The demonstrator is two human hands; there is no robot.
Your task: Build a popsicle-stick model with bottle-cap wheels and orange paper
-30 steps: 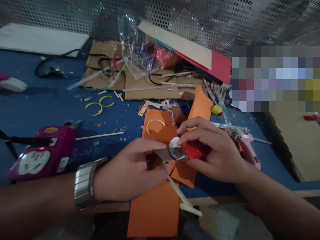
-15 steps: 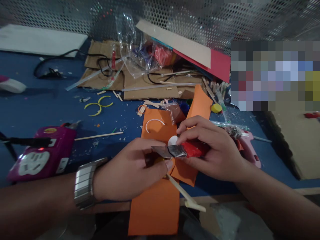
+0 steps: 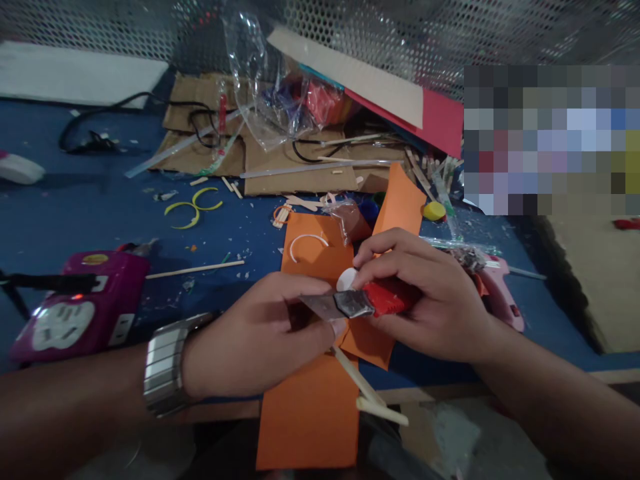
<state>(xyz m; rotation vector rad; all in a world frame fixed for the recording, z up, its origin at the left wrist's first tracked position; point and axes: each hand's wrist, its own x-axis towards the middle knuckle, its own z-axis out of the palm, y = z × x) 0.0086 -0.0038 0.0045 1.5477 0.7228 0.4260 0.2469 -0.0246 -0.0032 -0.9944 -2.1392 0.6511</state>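
Note:
My right hand grips a red utility knife, its metal blade pointing left. My left hand, a metal watch on its wrist, pinches a small object hidden under the fingers; the blade tip meets it. From under the left fingers a pale wooden stick runs down to the right. A small white disc shows just above the knife. Both hands hover over an orange paper sheet on the blue table.
A magenta power strip sits at the left, a pink glue gun right of my right hand. Cardboard pieces, plastic bags, cables and a red board pile up at the back. Yellow rings and a thin stick lie loose.
The hands and knife have stayed almost still; the blade edges slightly against the object in my left fingers. The view has tilted down a little.

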